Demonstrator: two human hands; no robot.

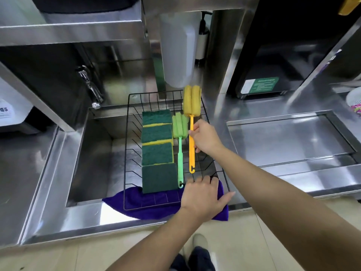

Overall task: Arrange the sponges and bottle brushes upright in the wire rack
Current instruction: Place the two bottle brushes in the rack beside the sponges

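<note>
We cannot see the near right corner of the wire rack [127, 145]: the left hand [201, 198] covers it, along with part of the purple cloth [136, 202] beneath. Behind the rack, the white container [179, 49] is blurred, and the label [259, 85] beyond it is too small to read.

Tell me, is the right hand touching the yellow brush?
Touching. The head view shows the right hand with its fingers closed around the handle of the yellow brush.
</note>
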